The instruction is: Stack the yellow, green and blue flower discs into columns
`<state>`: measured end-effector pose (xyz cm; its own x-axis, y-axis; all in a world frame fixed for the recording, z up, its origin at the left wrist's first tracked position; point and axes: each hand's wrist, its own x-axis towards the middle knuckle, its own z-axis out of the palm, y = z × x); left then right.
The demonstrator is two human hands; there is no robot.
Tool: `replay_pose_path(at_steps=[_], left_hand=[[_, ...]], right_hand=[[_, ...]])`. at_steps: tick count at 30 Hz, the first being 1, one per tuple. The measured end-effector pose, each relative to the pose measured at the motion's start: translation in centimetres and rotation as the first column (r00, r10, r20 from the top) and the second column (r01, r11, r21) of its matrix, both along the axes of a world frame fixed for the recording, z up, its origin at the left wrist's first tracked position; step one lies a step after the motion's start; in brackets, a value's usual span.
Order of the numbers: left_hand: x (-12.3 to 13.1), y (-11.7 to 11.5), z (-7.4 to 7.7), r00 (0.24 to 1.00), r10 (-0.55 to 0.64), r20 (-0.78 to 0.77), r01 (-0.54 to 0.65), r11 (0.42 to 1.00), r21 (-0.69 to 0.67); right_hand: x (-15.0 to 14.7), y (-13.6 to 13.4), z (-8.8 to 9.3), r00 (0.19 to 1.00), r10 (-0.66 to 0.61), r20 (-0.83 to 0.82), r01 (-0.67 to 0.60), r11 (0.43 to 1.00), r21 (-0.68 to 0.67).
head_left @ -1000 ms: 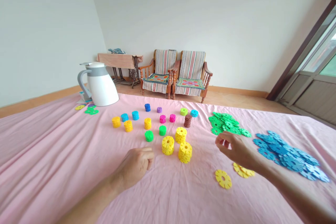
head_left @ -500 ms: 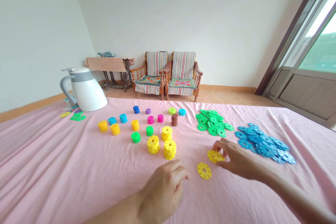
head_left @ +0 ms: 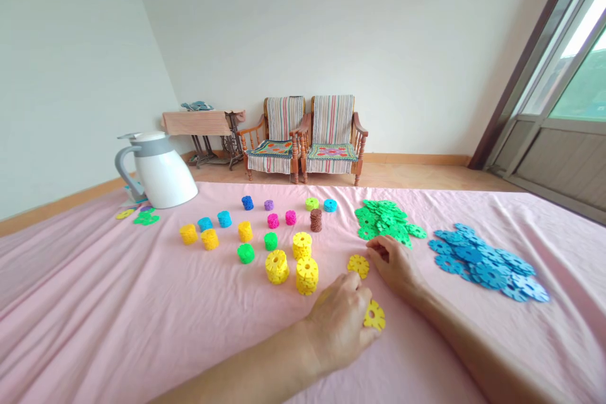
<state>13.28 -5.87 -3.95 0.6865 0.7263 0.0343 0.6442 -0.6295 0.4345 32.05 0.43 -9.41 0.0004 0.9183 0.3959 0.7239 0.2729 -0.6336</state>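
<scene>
My left hand (head_left: 343,323) is closed at the edge of a yellow notched plastic disc (head_left: 375,315), thumb and fingers around its left side. My right hand (head_left: 394,265) rests on the cloth with fingers loosely curled and apart, holding nothing visible. Just left of its fingertips lies another yellow disc (head_left: 358,266), perhaps with more beneath it. Three stacks of yellow discs, the nearest one (head_left: 307,276) beside my left hand, stand left of the hands. Behind my right hand spreads a loose pile of green discs (head_left: 383,218).
A loose blue disc pile (head_left: 487,262) lies at the right. Several short coloured stacks, among them a brown one (head_left: 315,220) and an orange one (head_left: 209,240), stand on the pink cloth (head_left: 189,309). A white jug (head_left: 165,173) is at the back left.
My right hand has moved left and away from me, shifting the yellow discs that way, and is now off them. My left hand has moved right onto the single yellow disc.
</scene>
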Motion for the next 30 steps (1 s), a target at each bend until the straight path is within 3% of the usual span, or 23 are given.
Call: replay_pose_path(at_steps=[4, 11, 14, 18, 21, 25, 30], left_hand=[[0.1, 0.1, 0.9, 0.999, -0.012, -0.040, 0.011, 1.000, -0.022], [0.6, -0.4, 0.9, 0.994, -0.041, -0.101, 0.048, 0.997, 0.068], [-0.5, 0.3, 2.3, 0.998, -0.048, -0.031, 0.051, 0.994, 0.095], [-4.0, 3.9, 5.4, 0.997, 0.047, 0.057, -0.057, 0.977, 0.204], [-6.8, 7.9, 6.8, 0.991, 0.129, 0.027, -0.132, 0.974, 0.182], [-9.1, 11.7, 6.4, 0.988, 0.153, -0.033, -0.146, 0.977, 0.157], [-9.2, 12.6, 5.4, 0.987, 0.136, -0.089, -0.124, 0.984, 0.131]], right_hand=[[0.2, 0.2, -0.7, 1.000, -0.010, 0.018, 0.009, 0.999, 0.038], [0.2, 0.5, -1.1, 0.999, -0.028, 0.017, 0.026, 0.997, 0.072], [0.2, 0.4, -1.1, 1.000, -0.025, 0.017, 0.024, 0.997, 0.072], [0.1, 0.4, -1.1, 1.000, -0.027, 0.012, 0.026, 0.998, 0.058], [0.0, 0.5, -1.2, 1.000, -0.025, 0.011, 0.025, 0.998, 0.056], [-0.1, 0.4, -1.1, 1.000, -0.011, 0.014, 0.010, 0.998, 0.054], [0.1, 0.4, -1.2, 1.000, -0.003, 0.023, 0.001, 0.998, 0.060]])
